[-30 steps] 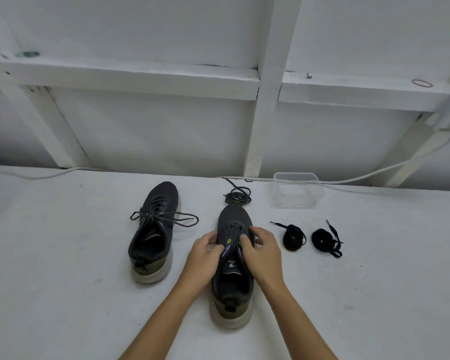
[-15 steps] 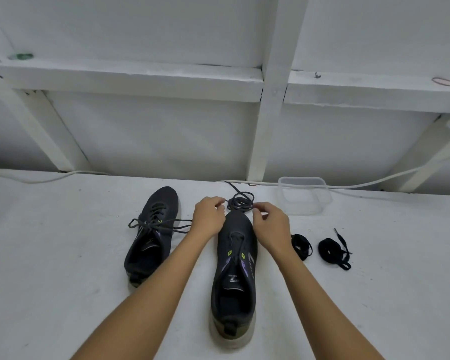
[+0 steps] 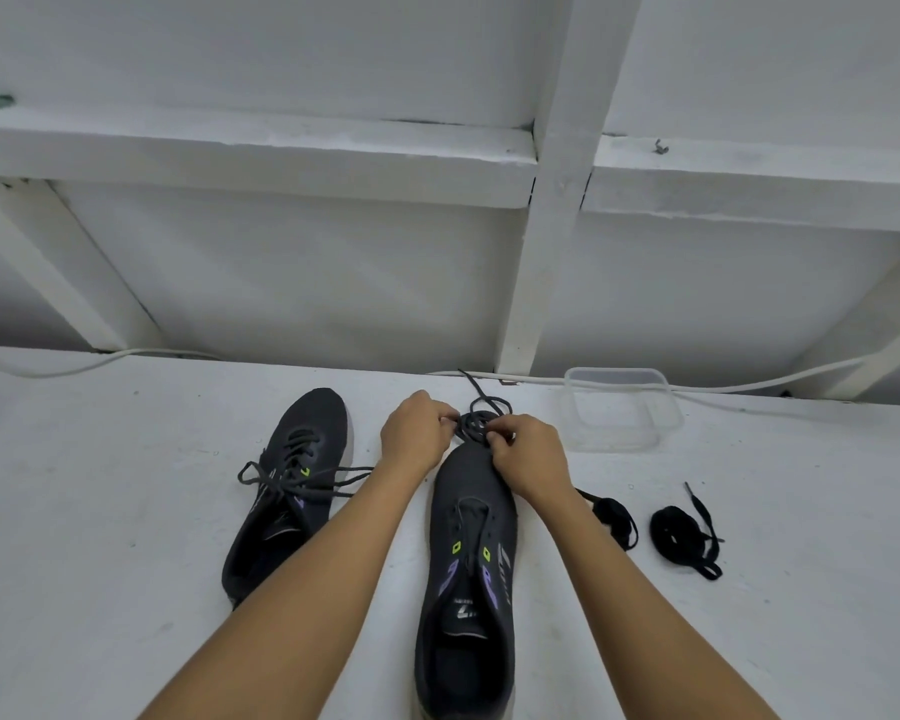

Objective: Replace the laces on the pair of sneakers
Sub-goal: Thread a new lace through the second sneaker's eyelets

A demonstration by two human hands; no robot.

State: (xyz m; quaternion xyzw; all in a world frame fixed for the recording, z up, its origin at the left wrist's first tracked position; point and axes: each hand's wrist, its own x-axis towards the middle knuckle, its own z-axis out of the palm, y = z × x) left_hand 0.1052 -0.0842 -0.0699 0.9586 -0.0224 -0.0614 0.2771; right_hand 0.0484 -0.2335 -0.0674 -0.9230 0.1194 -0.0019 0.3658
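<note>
While both arms reach far over the white table (image 3: 100, 511), left hand (image 3: 414, 433) and right hand (image 3: 528, 459) each pinch the coiled grey lace (image 3: 481, 420) just past the toe of the unlaced sneaker (image 3: 468, 579), centre-near. It's dark grey with purple and lime accents, eyelets bare. Laced sneaker (image 3: 287, 496) sits left, bow loose. Two black lace bundles (image 3: 679, 532) lie right; clear container (image 3: 619, 413) far right.

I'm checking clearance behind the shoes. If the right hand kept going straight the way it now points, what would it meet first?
The right hand already pinches the coiled grey lace; pushing on, it would probably reach the white cable along the wall, though depth is unclear.
</note>
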